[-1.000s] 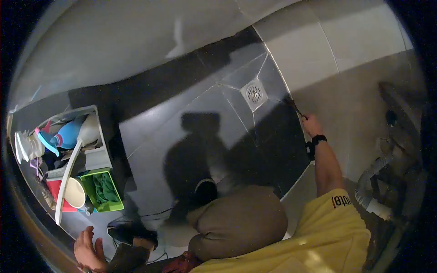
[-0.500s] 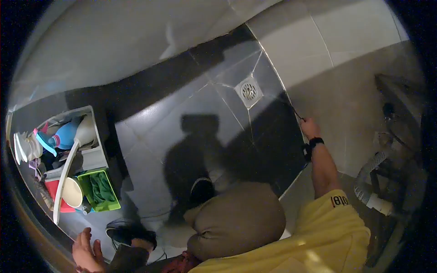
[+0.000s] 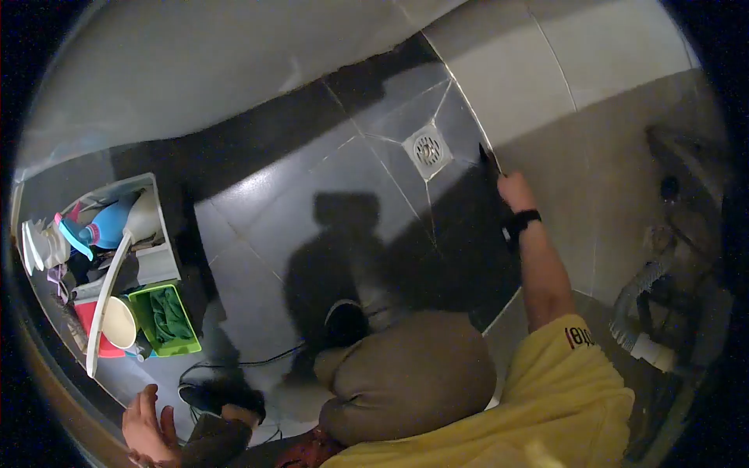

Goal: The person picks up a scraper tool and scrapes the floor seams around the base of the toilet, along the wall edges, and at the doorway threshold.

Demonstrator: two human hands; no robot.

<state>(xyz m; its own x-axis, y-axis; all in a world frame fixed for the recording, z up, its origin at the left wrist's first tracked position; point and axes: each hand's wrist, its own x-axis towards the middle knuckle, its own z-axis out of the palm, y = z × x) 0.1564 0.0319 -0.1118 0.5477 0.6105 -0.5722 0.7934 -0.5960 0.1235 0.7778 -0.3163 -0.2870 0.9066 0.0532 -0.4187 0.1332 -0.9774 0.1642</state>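
My right hand is closed around a thin dark tool at the joint between the dark floor and the light wall tiles. The tool's dark tip points up and left, toward the square floor drain; what kind of tool it is, I cannot make out. At the lower left, below the caddy, my left hand is held with its fingers apart and nothing in them.
A grey caddy at the left holds spray bottles, a long white handle, a cream cup and a green bin with green cloth. A corrugated hose stands at the right. A cable lies near my shoes.
My right hand has moved up along the floor edge with the tool, whose tip now shows more clearly beside the drain. My left hand has barely moved.
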